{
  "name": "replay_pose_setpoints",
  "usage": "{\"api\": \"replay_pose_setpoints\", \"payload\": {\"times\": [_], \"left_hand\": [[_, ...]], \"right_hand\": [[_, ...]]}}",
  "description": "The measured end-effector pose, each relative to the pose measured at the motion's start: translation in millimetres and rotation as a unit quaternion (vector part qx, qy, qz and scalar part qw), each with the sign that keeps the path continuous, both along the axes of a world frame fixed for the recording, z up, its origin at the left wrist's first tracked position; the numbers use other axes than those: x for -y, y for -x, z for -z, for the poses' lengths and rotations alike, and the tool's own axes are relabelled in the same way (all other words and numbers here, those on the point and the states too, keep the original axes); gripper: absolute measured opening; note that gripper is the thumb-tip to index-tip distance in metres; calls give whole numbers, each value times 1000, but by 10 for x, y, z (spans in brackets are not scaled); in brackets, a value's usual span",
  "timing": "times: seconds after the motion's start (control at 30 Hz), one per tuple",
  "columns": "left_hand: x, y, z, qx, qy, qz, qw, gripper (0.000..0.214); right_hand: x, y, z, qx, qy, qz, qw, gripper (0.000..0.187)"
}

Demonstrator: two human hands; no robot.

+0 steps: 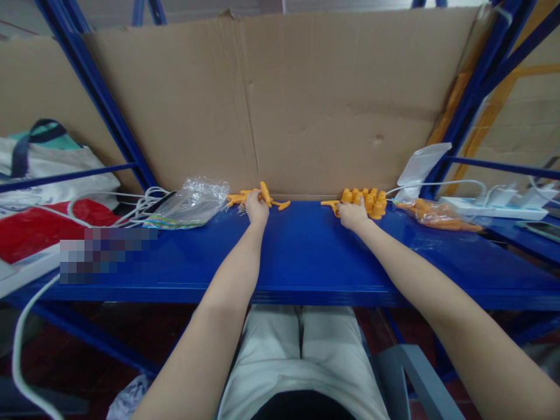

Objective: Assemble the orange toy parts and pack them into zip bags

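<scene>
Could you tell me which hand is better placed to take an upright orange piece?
Probably the right hand: it rests against the cluster of upright orange plastic pieces, while the left hand holds a long orange piece.

- No text, label, brand, number or sign can be read.
- The orange pieces and the cardboard sheet show no legible marking.
- A pixelated patch at the left is too blurred to read.
</scene>
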State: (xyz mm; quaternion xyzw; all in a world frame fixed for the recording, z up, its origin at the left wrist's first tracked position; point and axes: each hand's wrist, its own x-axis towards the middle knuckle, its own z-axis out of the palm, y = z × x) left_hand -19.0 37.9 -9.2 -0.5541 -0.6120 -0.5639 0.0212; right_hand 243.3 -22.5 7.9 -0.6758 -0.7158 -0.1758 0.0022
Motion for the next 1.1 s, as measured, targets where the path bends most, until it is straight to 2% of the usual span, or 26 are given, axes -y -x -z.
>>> {"api": "replay_pose_setpoints", "payload": {"times": [0.13,0.3,0.53,0.63,0.87,1.1], "left_hand": [[38,44,-66,58,-26,3,998,40],[92,28,-127,59,-22,30,998,45],[77,-136,-164,84,-44,59,994,15],[27,-225,-142,108,-28,98,989,17],[-35,-406,2,136,32,177,974,45],[-38,-486,49,115,73,200,970,32]], "right_hand": [[-6,-3,4,-10,-4,-2,1000,45],[-42,-14,33,-10,-2,0,1000,47],[-63,-36,64,-17,-3,-3,1000,48],[-48,-35,62,-3,-8,-2,1000,48],[-54,-35,52,-8,-2,-6,1000,43],[0,-7,20,-15,-3,0,1000,47]]}}
